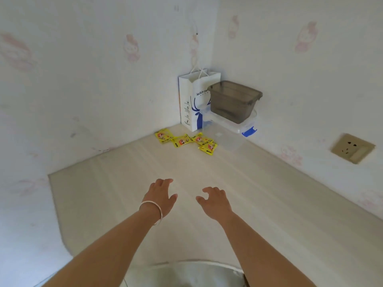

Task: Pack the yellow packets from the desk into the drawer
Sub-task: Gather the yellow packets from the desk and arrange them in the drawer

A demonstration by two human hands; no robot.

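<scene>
Several yellow packets lie in a loose row on the pale desk, near its far corner. My left hand, with a silver bangle on the wrist, hovers over the middle of the desk, its fingers relaxed and holding nothing. Beside it to the right, my right hand also hovers, fingers loosely curved and empty. Both hands are well short of the packets. No drawer is in view.
A white and blue paper bag stands in the corner. Beside it a grey plastic bin sits on clear lidded containers. Wallpapered walls close the desk on the left and right. A wall socket is at right.
</scene>
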